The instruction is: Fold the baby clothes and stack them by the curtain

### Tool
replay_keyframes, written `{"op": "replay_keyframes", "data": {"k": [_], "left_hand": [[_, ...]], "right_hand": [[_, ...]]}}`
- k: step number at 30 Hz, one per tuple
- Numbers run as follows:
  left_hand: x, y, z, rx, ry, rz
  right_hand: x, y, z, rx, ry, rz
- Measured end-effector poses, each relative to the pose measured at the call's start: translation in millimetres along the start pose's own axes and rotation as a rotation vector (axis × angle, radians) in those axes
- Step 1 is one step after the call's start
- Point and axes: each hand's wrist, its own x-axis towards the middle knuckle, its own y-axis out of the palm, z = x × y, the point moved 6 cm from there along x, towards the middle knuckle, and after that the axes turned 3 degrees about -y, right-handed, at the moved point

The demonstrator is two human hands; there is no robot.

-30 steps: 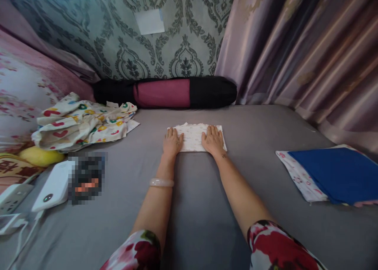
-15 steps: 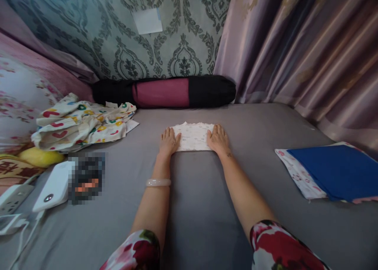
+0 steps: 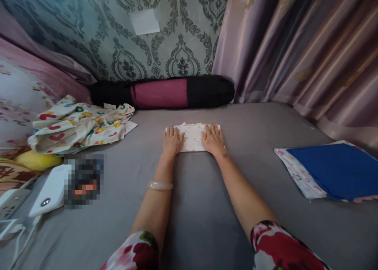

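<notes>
A white cloth with a small faint print (image 3: 193, 138) lies folded into a flat rectangle on the grey sheet (image 3: 201, 195). My left hand (image 3: 173, 141) rests flat on its left part, fingers stretched away from me. On the right part lies my right hand (image 3: 214, 139), palm down with the fingers slightly spread. Both thumbs point inward over the cloth, and neither hand grips it. The cloth under my palms is hidden.
A black and maroon roll-shaped bag (image 3: 159, 93) lies along the wall. Crumpled patterned fabric (image 3: 79, 124) sits at left, near a white power bank (image 3: 51, 189) and a power strip (image 3: 13, 201). Folded blue cloth (image 3: 333, 169) lies on printed fabric at right.
My two hands have slid inward over the cloth, closer to each other. The cloth's outer corners now show beyond them. The view has shifted slightly.
</notes>
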Motion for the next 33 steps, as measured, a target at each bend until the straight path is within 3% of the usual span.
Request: {"op": "replay_keyframes", "data": {"k": [4,13,21,26,33], "left_hand": [[-1,9.4,3,0.002,-0.007,0.065],[-1,6.5,3,0.001,-0.017,0.089],[-3,-6.6,-12,-0.010,0.011,-0.079],[-6,8.5,-19,-0.006,0.044,0.016],[-5,11.6,-17,-0.003,0.036,0.015]], "right_hand": [[-1,6,-3,-0.012,0.018,0.028],[-1,3,-2,-0.011,0.021,0.038],[-3,-7,19,0.005,-0.066,-0.050],[-5,4,22,0.009,-0.074,-0.031],[-5,4,20,0.010,-0.067,-0.023]]}}
